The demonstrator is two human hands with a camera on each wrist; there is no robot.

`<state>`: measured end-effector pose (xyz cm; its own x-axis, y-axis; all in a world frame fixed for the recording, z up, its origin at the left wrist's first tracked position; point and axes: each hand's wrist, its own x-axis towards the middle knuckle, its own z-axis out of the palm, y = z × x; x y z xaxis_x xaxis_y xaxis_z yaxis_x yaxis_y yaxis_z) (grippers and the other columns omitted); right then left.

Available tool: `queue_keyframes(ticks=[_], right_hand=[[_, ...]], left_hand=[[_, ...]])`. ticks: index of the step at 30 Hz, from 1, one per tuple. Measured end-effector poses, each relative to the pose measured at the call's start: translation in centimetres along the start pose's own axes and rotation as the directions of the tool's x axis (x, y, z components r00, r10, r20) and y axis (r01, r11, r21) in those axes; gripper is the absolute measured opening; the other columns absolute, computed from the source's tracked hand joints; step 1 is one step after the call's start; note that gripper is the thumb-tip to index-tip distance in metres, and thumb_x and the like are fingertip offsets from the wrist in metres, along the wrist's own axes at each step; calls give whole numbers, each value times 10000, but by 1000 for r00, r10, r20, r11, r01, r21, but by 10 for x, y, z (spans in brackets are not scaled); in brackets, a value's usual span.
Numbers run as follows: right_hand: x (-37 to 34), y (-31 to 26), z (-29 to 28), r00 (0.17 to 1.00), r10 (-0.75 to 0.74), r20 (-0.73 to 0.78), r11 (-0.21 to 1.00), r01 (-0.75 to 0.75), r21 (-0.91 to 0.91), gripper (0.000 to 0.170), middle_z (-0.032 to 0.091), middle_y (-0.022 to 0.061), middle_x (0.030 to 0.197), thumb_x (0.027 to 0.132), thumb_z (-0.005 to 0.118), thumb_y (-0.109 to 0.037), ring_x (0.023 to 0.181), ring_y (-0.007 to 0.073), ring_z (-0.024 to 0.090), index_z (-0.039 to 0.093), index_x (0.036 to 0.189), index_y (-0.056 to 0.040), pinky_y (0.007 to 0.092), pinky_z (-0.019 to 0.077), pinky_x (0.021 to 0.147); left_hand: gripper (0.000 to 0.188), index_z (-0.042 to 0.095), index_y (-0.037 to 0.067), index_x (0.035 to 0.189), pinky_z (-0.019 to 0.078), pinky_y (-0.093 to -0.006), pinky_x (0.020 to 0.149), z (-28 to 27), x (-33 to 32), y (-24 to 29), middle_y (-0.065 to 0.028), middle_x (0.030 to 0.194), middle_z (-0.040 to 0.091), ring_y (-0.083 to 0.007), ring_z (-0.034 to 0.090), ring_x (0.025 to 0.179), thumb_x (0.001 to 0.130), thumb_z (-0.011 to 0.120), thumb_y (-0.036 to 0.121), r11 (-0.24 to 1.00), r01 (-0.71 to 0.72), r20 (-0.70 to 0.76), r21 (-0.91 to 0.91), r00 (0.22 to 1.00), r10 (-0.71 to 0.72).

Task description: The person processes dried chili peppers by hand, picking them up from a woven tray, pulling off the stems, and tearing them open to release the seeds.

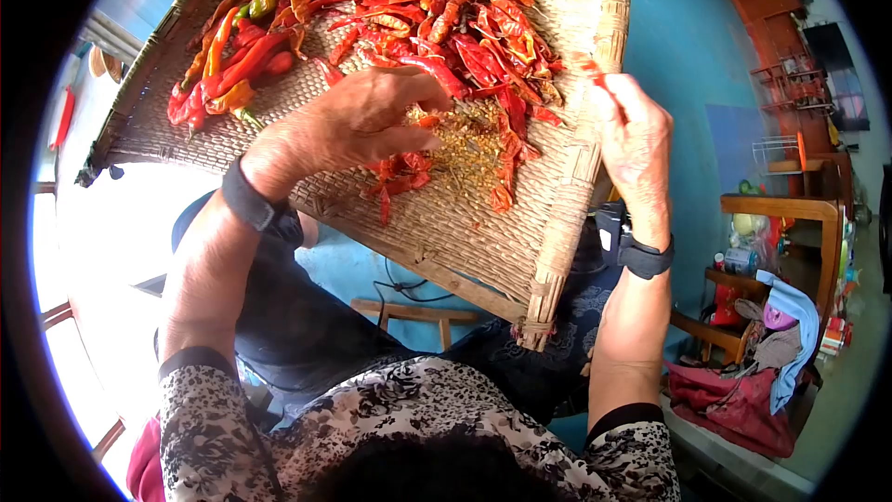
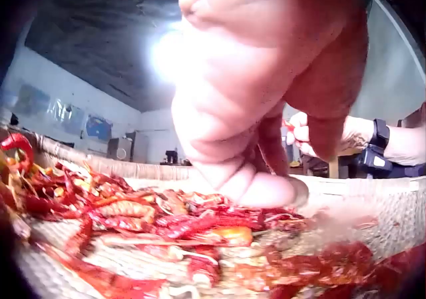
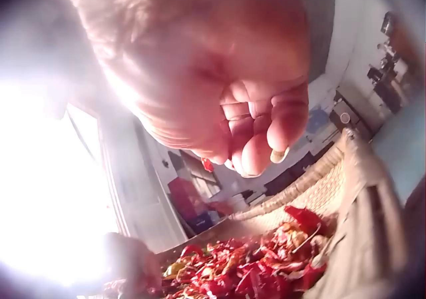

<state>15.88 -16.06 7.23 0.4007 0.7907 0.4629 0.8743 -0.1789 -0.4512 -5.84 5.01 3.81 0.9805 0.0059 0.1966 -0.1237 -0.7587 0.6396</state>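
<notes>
A wide woven basket tray [image 1: 502, 260] lies across the person's lap with dried red chili peppers [image 1: 400, 14] heaped on it. My left hand [image 1: 362, 116] hovers low over the tray, thumb and fingers apart, above a patch of loose yellow seeds [image 1: 469, 153]. Torn chili skins [image 1: 400, 177] lie around the seeds. At the tray's right rim, my right hand [image 1: 641, 135] is raised with fingers curled, pinching a small red chili piece [image 3: 208, 164]. That same bit shows at the fingertips in the left wrist view.
Fresher, plumper peppers [image 1: 246, 65] lie at the tray's left side. The thick bound rim [image 1: 569, 195] runs along the right. Below the tray is a wooden stool [image 1: 418, 313] and a dark cable. A chair piled with cloths [image 1: 734, 400] stands at the right.
</notes>
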Motion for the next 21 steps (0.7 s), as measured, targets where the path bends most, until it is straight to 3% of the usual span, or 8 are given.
queue_keyframes(ticks=[1,4,6,9,13,15,16,21], right_hand=[[-3,12,-4,999,32,-35,999,-32,-9,147,628,66,743,975,608,-153,670,114,579,633,1018,-15,282,476,610],[-14,43,-17,986,168,2,986,-168,3,178,596,-3,750,999,587,-184,667,73,537,625,1013,-11,250,467,611],[-22,52,-27,976,215,36,975,-212,-69,156,539,-2,694,985,596,-164,625,71,470,602,964,-10,256,427,574],[-33,67,-40,958,267,108,958,-251,-142,141,471,25,638,963,606,-137,590,89,421,572,913,-10,276,395,547],[-39,69,-46,926,319,202,897,-226,-381,96,541,133,642,943,605,-113,552,279,448,606,975,-23,344,424,558],[-37,63,-43,912,362,193,844,-232,-484,133,658,231,792,919,634,-112,757,412,658,645,1032,-42,465,498,642],[-33,59,-42,905,378,195,828,-236,-509,170,662,225,786,908,651,-100,751,396,663,649,1068,-43,432,513,652],[-17,31,-21,997,73,-6,993,-73,-98,121,643,178,755,906,644,-53,668,285,663,640,1020,-12,365,517,622]], left_hand=[[412,581,19,1217,545,-397,761,-1,-6,-6,-150,1118,635,-288,659,923,901,698,254,999,8,33,31,999,-10],[442,575,46,1221,537,-422,795,-6,-20,-13,-147,1132,615,-316,648,954,834,741,183,995,11,46,103,999,-16],[471,569,68,1210,527,-431,807,-8,-25,-11,-144,1109,601,-346,635,965,771,740,77,952,150,159,267,967,-197],[483,568,80,1193,518,-443,794,0,-30,-18,-137,1093,582,-365,623,957,739,713,7,945,165,114,281,972,-203],[441,569,77,1172,520,-444,765,3,-25,-19,-140,1104,570,-362,630,921,756,677,-22,943,147,101,299,978,-184],[358,577,71,1120,522,-448,718,5,-20,-19,-139,1052,586,-365,639,867,780,647,-14,905,167,117,390,966,-229],[358,577,71,1120,522,-448,718,8,-17,-20,-139,1052,586,-365,639,867,780,647,-14,905,166,118,391,966,-228],[222,587,62,1034,519,-457,683,21,-6,-18,-145,942,617,-369,649,828,821,596,0,906,103,19,410,992,-121]])
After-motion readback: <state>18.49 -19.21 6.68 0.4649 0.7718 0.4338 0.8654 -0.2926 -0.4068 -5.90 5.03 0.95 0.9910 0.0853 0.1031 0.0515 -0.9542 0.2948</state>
